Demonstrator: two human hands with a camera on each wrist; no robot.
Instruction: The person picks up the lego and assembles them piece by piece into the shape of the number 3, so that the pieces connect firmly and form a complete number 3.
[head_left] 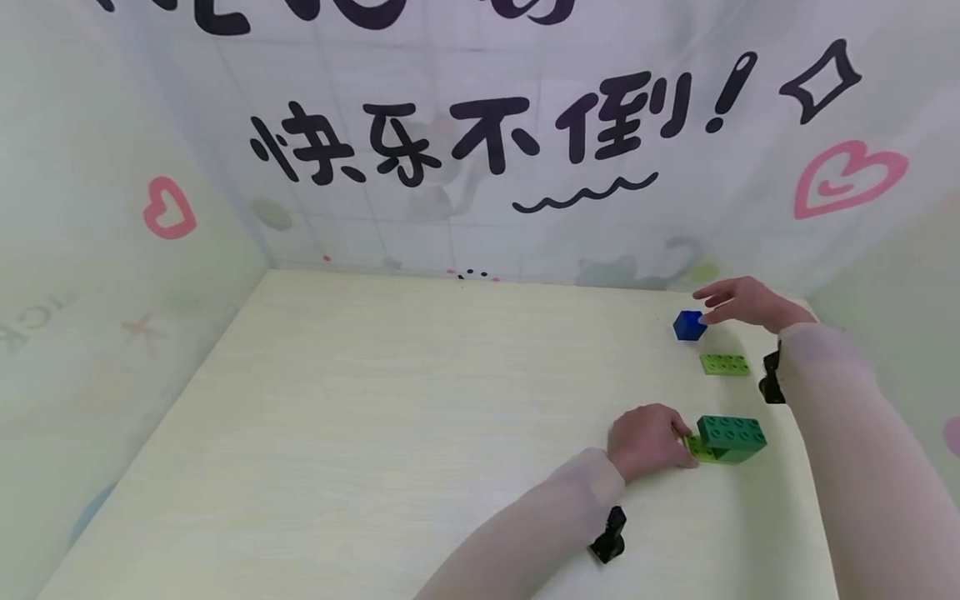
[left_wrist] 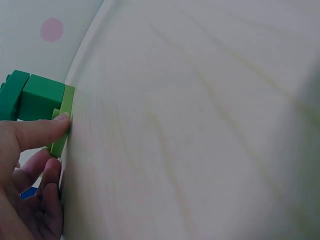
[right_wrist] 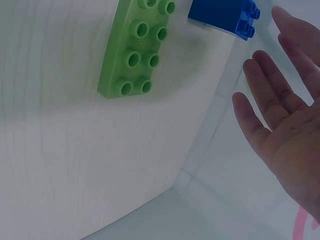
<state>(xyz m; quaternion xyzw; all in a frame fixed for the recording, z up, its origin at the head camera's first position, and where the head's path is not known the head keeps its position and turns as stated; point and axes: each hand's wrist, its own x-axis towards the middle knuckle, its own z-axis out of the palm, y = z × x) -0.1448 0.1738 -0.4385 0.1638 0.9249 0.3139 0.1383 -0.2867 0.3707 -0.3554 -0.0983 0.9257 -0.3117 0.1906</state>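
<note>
Near the right side of the table, my left hand [head_left: 648,437] pinches the end of a light green flat brick [left_wrist: 68,102] between thumb and fingers. Dark green bricks [head_left: 732,432] are stacked on that flat brick, the top one overhanging. Further back, my right hand [head_left: 750,302] hovers at a blue brick [head_left: 689,326], its thumb close to the brick's edge in the head view. In the right wrist view the fingers [right_wrist: 272,97] are spread and hold nothing, apart from the blue brick. A second light green flat brick [right_wrist: 132,55] lies studs up, nearer to me than the blue one.
The pale wooden table [head_left: 375,433] meets a printed curtain [head_left: 450,233] at the back and side sheets at left and right. Black camera mounts [head_left: 611,537] sit on both wrists. Beyond the bricks runs the table's right edge.
</note>
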